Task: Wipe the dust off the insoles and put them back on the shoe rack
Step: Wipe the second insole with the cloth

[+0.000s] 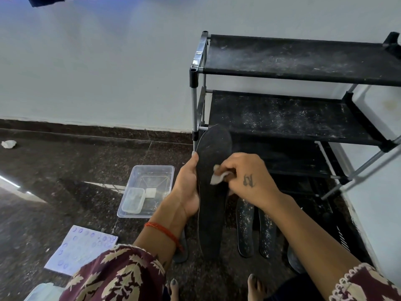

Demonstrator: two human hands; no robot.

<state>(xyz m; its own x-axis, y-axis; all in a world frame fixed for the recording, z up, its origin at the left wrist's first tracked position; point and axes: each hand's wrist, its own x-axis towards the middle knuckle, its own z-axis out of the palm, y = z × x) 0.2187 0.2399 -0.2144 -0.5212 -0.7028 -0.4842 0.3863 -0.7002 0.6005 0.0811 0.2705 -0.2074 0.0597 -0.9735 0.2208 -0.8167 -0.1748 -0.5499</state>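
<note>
My left hand (187,187) grips a long dark insole (213,153) by its left edge and holds it upright in front of the shoe rack (299,61). My right hand (245,177) pinches a small white wipe (218,178) and presses it against the insole's face. Two more insoles lie on the floor below: a dusty one (245,227) and another dusty one (267,233) beside it. The rack's black shelves are speckled with white dust and hold nothing.
A clear plastic tub (149,170) with a small container and a white pad stands on the dark stone floor to the left. A printed sheet (80,250) lies near my left sleeve. A crumpled white scrap (8,144) is far left. My toes show at the bottom.
</note>
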